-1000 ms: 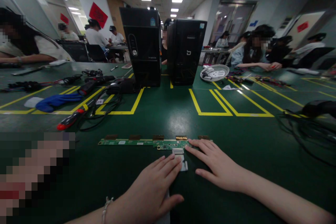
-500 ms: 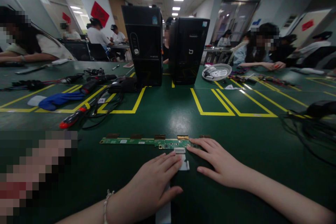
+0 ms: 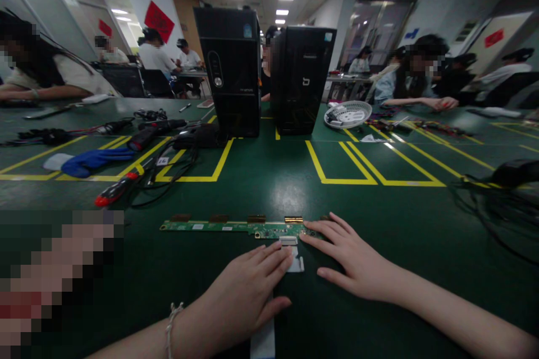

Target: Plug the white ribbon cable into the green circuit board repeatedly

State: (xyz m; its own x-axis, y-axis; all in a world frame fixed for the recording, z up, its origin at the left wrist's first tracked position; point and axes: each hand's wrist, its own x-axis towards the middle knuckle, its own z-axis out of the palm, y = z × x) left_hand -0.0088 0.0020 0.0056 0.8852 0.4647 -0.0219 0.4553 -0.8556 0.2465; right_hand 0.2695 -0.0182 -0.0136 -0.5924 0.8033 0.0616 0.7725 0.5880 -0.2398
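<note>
A long, narrow green circuit board [image 3: 227, 228] with brown-gold tabs along its far edge lies flat on the table before me. My right hand [image 3: 343, 252] is open, its fingertips resting on the board's right end and covering part of it. A white ribbon cable [image 3: 263, 342] runs toward me from the white connector [image 3: 288, 240] on the near side of the board. My left hand [image 3: 248, 286] lies open over that cable, fingers stretched out and their tips beside the connector. Much of the cable is hidden under this hand.
Two black computer towers [image 3: 229, 73] stand at the back. To the left lie a red-and-black screwdriver [image 3: 115, 189], a blue glove [image 3: 96, 161] and black cables. A white basket [image 3: 357, 114] sits at the back right. Black cords [image 3: 488, 207] lie at the right. Other people sit around.
One finger of my right hand has lifted and spread away from the others. My left hand, the circuit board and the cable have stayed almost exactly where they were.
</note>
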